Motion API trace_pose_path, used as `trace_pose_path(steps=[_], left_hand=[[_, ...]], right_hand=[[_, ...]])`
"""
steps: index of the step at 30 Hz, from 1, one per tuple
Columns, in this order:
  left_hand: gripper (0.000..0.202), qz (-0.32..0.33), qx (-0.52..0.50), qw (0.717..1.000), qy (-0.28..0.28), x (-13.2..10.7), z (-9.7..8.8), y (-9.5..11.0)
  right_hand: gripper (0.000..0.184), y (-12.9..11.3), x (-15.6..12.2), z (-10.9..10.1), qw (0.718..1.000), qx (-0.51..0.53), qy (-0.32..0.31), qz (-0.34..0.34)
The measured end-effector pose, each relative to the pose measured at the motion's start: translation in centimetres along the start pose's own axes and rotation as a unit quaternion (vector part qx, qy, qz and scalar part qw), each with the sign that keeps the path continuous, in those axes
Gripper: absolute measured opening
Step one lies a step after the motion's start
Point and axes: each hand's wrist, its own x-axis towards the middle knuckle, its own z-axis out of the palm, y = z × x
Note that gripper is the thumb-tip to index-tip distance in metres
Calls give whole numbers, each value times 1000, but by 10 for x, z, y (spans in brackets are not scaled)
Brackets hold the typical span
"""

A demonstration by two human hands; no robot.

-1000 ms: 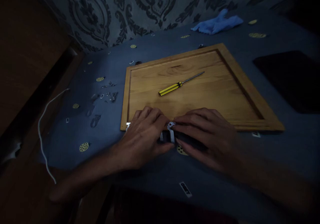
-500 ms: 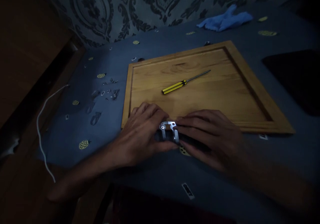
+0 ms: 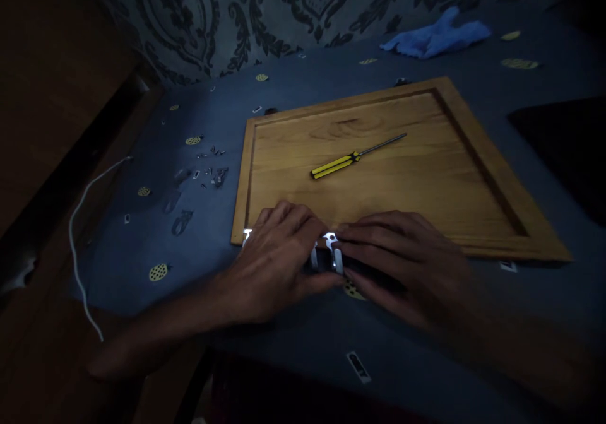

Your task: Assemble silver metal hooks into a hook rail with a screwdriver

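My left hand (image 3: 277, 266) is closed around a dark bar (image 3: 374, 277) at the near edge of a wooden board (image 3: 288, 140). My right hand (image 3: 404, 257) grips the same bar farther right, fingers on top and thumb below. Between the hands shows a shiny metal bracket (image 3: 331, 242) with a hole, lit brightly, curving down over the bar. Another bright metal bit (image 3: 247, 235) peeks out left of my left hand, mostly hidden. A screwdriver (image 3: 334, 166) with a yellow and black handle lies on the board, its shaft pointing right.
Left of the board lie several small screws (image 3: 208, 171) and clear plastic scraps (image 3: 182, 222) on the blue patterned cloth (image 3: 293, 361). A white cable (image 3: 76, 203) runs down the far left. At the back rests a blue glove (image 3: 438, 36); a dark flat object (image 3: 563, 146) is at right.
My left hand has shifted slightly right over the metal part, covering its screw head. A bright metal bit now shows at that hand's left. The view has shifted a little.
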Motion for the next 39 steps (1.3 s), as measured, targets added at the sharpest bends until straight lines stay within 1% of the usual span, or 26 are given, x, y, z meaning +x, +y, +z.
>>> trace_pose_path(steps=[4, 6, 9, 12, 15, 21, 26, 32, 39], left_hand=[[39, 2, -2, 1000, 0, -1, 0, 0], [38, 14, -5, 1000, 8, -3, 1, -1], [37, 28, -1, 999, 23, -4, 2, -3], [36, 31, 6, 999, 24, -4, 2, -3], [35, 26, 7, 999, 26, -3, 2, -3], [34, 26, 2, 999, 37, -4, 5, -2], [36, 24, 8, 998, 51, -3, 6, 0], [35, 12, 6, 999, 49, -3, 7, 1], [34, 20, 9, 998, 62, -4, 8, 1]], right_hand=[[27, 0, 0, -1, 1000, 2, -8, 2], [27, 0, 1, -4, 1000, 7, 1, 8], [30, 1, 3, -9, 999, 19, 23, 36], [32, 2, 5, -13, 997, 27, 41, 58], [32, 0, 7, -14, 996, 31, 46, 63], [27, -3, 8, -12, 998, 24, 31, 47], [30, -2, 5, -10, 998, 26, 32, 45], [17, -2, 5, -8, 1000, 0, 12, 25], [19, 0, 6, -11, 1000, -9, -10, 14]])
